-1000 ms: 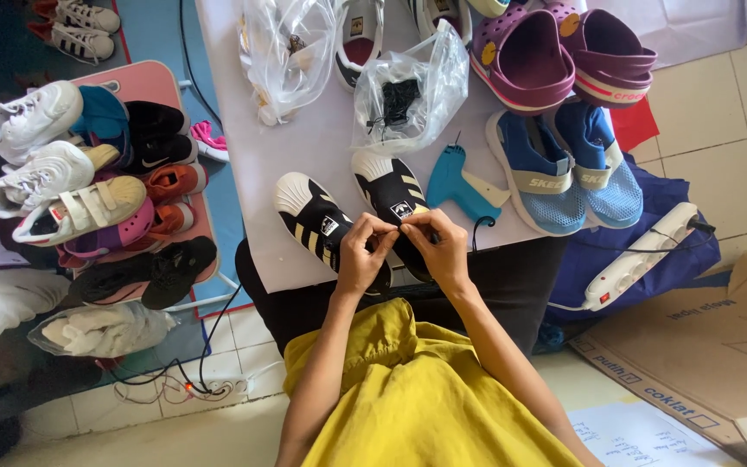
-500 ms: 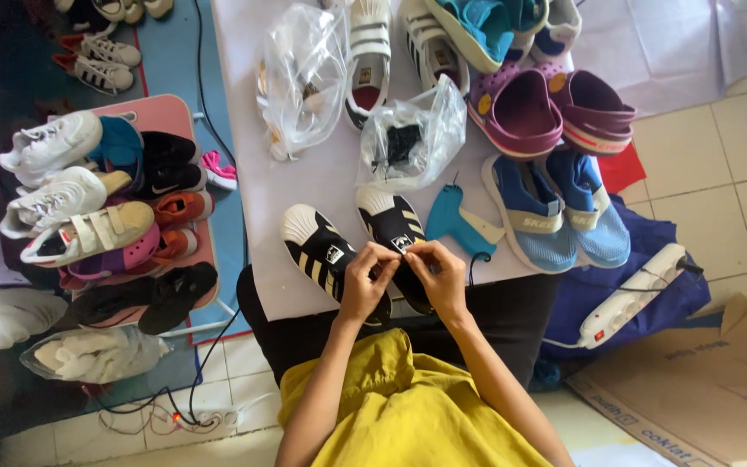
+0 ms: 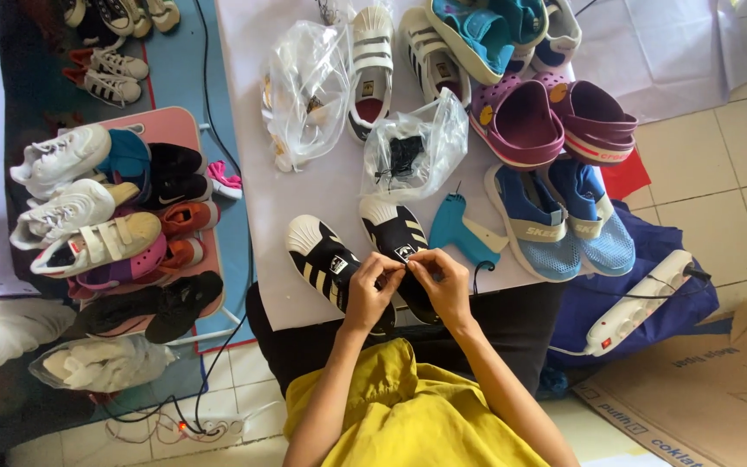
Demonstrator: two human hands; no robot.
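2 hands (image 3: 410,275) pinch the white tongue label (image 3: 405,253) of a black striped sneaker (image 3: 398,251), below 2 clear plastic bags (image 3: 408,151).

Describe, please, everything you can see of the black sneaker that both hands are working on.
The black sneaker has white side stripes and a white ribbed shell toe, which points away from the person. It lies on the white table, right of its matching sneaker. The left hand and right hand meet over its tongue, hiding the heel.
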